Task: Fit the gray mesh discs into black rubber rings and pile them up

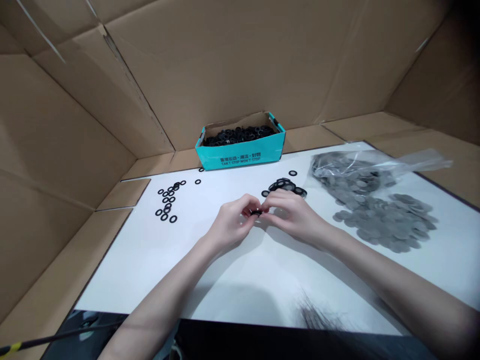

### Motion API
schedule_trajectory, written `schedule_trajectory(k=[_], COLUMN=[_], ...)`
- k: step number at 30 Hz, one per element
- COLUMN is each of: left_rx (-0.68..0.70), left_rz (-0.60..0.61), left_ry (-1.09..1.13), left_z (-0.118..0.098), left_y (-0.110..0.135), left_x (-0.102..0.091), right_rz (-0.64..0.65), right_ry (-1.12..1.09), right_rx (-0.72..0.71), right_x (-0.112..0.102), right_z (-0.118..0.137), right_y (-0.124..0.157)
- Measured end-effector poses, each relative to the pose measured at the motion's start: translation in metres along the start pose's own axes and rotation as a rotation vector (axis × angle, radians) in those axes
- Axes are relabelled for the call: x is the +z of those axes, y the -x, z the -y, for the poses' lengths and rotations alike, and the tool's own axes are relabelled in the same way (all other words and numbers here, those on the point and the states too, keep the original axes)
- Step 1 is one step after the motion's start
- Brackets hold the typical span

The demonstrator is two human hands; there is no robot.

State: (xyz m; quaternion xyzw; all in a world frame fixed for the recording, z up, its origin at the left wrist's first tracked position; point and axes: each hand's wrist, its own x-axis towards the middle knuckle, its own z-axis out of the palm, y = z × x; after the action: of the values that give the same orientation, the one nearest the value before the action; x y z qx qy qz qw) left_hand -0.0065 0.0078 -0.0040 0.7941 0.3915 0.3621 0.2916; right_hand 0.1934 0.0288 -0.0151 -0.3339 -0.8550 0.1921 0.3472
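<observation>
1. Left hand (233,226) and right hand (291,215) meet fingertip to fingertip on the white table (240,280), well in front of the teal box (240,152). Both are closed, pinching one small black ring (256,213) between them.
2. A heap of rings (285,186) lies in front of the box, slightly to its right, close to the right hand.
3. Loose rings (168,202) are scattered to the front-left of the box.
4. Grey discs (386,222) spill from a clear bag (360,167) well to the right of the box.

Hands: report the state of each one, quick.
Left hand: closed, fingertips pinching a small black ring.
Right hand: closed, fingertips pinching the same ring from the other side.
</observation>
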Motion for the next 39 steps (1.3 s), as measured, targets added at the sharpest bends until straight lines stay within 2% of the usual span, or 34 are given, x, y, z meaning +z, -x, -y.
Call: schedule_trajectory(k=[8,12,17,21,25,32,39], left_rx=[0.005,0.003,-0.007,-0.020,-0.010,0.027,0.043], left_rz=[0.017,0.075,0.116,0.095,0.062,-0.001,0.082], left_ry=[0.009,0.049,0.004,-0.038,-0.037,-0.033,-0.073], left_z=[0.002,-0.003,-0.005,-0.001,-0.002,-0.004,-0.004], left_y=[0.000,-0.002,-0.002,-0.001,-0.001,0.001,-0.001], left_x=[0.001,-0.005,-0.009,-0.007,-0.006,-0.004,-0.005], right_rz=[-0.004,-0.001,-0.017,0.013,-0.011,-0.023,-0.038], right_ry=[-0.084,-0.166,-0.146,-0.047,0.004,-0.062,-0.148], right_rx=[0.004,0.029,0.021,0.016,0.022,-0.003,0.019], right_x=[-0.001,-0.002,0.003,0.006,0.005,-0.001,-0.001], right_z=[0.005,0.012,0.010,0.004,0.004,0.007,0.012], right_y=[-0.001,-0.002,-0.001,0.000,0.000,-0.002,-0.002])
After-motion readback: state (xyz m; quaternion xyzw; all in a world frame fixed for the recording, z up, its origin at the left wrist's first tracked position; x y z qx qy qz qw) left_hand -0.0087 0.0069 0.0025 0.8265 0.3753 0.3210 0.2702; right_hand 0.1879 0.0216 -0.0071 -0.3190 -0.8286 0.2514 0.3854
